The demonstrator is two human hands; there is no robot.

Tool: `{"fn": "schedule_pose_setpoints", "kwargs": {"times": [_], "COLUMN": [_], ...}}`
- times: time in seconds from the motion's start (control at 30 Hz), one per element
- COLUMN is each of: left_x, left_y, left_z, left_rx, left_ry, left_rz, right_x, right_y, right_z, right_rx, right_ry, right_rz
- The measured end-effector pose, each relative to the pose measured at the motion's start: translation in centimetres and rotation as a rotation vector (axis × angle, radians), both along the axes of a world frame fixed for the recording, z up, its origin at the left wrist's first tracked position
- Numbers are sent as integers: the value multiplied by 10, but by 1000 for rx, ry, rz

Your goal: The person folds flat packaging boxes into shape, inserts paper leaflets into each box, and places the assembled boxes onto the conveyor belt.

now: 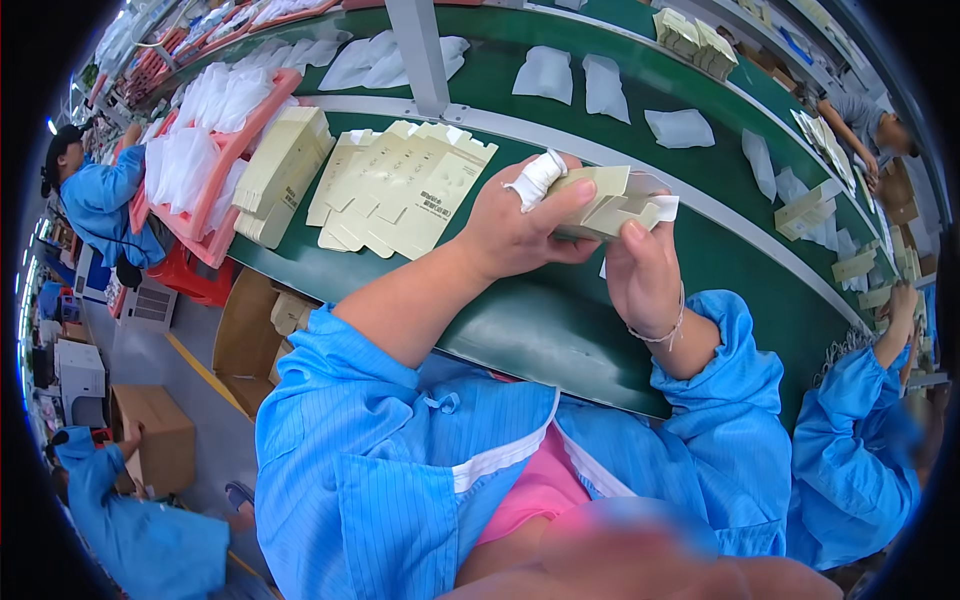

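Observation:
Between my hands, above the green bench, is a small cream cardboard box (608, 212) with its end flaps standing open. My left hand (528, 215) is closed round its left side, thumb on top; a white wrapping covers one of its fingers. With thumb and fingers, my right hand (645, 268) pinches the box's right end near a white flap. Flat cream cartons (405, 185) lie fanned out on the bench to the left of my hands. Beside them stands a thick stack of folded cartons (283, 178).
Pink trays (235, 150) piled with white pouches stand at the left end of the bench (540, 325). Beyond a metal rail, white pouches (545, 75) lie on a green conveyor. An open cardboard box (245, 345) sits below left. Co-workers in blue (860, 450) are on both sides.

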State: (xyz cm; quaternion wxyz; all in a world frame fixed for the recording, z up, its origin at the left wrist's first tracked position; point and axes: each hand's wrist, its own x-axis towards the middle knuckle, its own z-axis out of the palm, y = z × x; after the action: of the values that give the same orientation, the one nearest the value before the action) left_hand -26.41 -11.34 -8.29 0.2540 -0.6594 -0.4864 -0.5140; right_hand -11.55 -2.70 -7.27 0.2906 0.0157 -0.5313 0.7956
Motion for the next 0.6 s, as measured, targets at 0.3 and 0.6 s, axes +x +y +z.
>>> {"fn": "schedule_pose_setpoints", "kwargs": {"times": [0.3, 0.6], "left_x": [2, -1], "left_y": [-10, -13], "left_z": [3, 8], "left_rx": [-127, -216], "left_ry": [-134, 70], "left_rz": [-175, -121], "right_x": [-11, -1], "right_y": [-4, 23], "right_z": [9, 2], "right_rx": [-135, 320], "right_ry": [255, -39], "right_rz": [203, 55]}}
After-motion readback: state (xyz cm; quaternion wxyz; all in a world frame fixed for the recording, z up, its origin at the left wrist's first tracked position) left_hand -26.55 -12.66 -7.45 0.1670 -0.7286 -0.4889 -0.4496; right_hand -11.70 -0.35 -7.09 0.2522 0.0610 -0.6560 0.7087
